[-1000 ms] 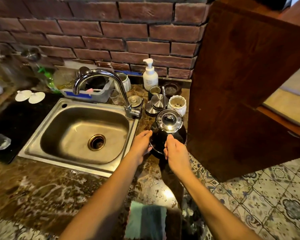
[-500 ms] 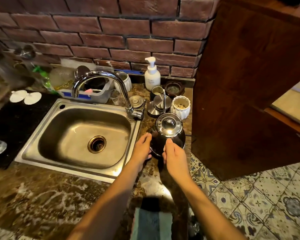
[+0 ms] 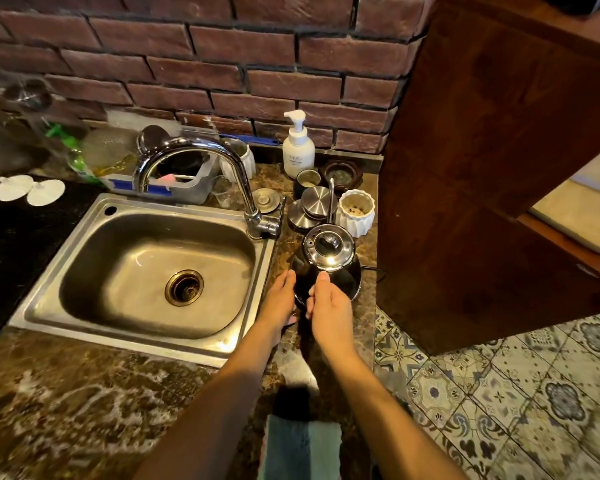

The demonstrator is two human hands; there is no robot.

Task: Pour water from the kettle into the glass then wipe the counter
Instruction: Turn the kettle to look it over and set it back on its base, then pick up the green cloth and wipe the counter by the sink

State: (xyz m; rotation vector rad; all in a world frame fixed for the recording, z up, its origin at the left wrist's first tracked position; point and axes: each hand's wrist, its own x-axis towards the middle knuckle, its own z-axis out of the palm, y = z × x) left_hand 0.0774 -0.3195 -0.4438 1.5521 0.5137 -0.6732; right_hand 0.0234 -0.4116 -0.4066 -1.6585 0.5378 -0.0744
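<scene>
A shiny steel kettle (image 3: 329, 249) with a domed lid stands on the marble counter (image 3: 84, 410), right of the sink. My right hand (image 3: 329, 317) is curled around the dark handle at the kettle's near side, thumb up against the lid rim. Flat beside the kettle's left base lies my left hand (image 3: 279, 303), fingers stretched and holding nothing. A small clear glass (image 3: 222, 195) stands behind the tap. A teal cloth (image 3: 302, 445) lies at the counter's near edge, between my forearms.
The steel sink (image 3: 146, 341) and curved tap (image 3: 236, 168) sit left of the kettle. Behind it are steel lids (image 3: 312, 202), a white ribbed cup (image 3: 355, 211) and a soap pump bottle (image 3: 298, 150). A brown wooden cabinet (image 3: 482, 168) stands close on the right.
Both hands have stayed at the kettle's near side, and the kettle has not left the counter. Only the view has shifted slightly.
</scene>
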